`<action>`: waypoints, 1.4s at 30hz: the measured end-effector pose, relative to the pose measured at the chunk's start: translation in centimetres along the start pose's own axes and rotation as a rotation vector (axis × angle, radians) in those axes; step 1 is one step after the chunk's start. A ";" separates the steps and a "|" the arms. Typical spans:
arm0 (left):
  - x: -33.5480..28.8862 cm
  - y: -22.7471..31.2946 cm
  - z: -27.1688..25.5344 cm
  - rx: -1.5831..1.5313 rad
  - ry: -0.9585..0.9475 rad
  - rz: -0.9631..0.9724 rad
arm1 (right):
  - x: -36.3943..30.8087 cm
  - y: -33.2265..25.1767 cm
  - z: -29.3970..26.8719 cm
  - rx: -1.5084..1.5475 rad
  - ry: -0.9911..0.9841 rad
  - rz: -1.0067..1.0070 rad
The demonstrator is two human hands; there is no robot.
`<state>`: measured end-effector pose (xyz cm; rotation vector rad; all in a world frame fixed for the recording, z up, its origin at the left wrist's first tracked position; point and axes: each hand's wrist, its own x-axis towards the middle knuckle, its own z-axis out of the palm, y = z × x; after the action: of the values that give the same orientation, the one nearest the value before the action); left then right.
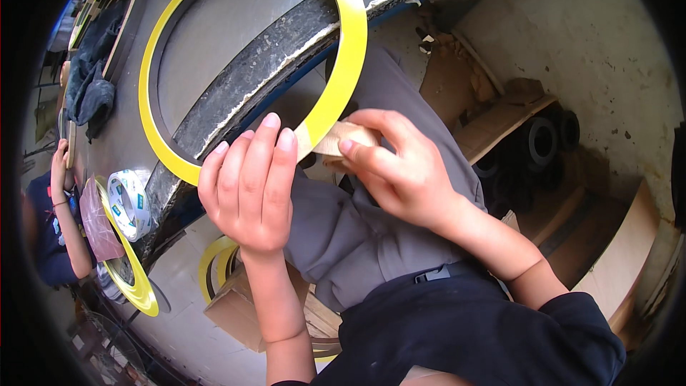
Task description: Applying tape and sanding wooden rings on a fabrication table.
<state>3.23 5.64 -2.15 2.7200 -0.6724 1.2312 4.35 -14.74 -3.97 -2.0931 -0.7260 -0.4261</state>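
Observation:
A large yellow ring (355, 43) with a dark inner wall leans over the edge of a metal-topped table. My left hand (250, 200) grips its lower rim, fingers lying over the near face and the thumb hidden behind. At the rim just right of those fingers, a beige strip (332, 144), perhaps tape or cloth, meets the ring. My right hand (404, 171) pinches the bunched end of this strip between thumb and fingers. A short stretch of the rim beside my left fingertips looks pale beige rather than yellow.
The table's worn black edge (250, 71) curves beneath the ring. To the left are a tape roll (130, 204), more yellow rings (139, 293), dark cloth (93, 93) and another person's hand (60, 171). Below stands a cardboard box (239, 311); black rings (541, 141) lie at right.

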 end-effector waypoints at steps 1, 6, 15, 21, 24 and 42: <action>-0.2 0.0 0.0 -0.014 0.019 -0.005 | -0.1 -0.5 -0.2 0.022 -0.018 0.034; 0.4 -0.6 -1.2 -0.107 -0.079 -0.015 | -0.2 -1.5 -1.5 -0.005 -0.031 0.043; 0.7 0.1 -1.5 -0.223 -0.081 -0.119 | -0.6 0.5 1.0 -0.020 0.013 -0.027; 0.6 0.2 -1.2 -0.187 -0.055 -0.107 | -1.5 -0.4 1.0 0.069 0.046 -0.008; 0.5 0.0 -1.2 -0.191 -0.050 -0.100 | -0.9 -2.4 -2.0 0.026 0.003 -0.014; -0.1 0.0 -0.6 -0.226 0.038 -0.119 | -0.5 0.3 -0.9 0.066 -0.093 -0.037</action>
<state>2.79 5.86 -1.85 2.5069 -0.5962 1.1052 4.14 -15.76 -3.96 -2.0506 -0.8230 -0.3223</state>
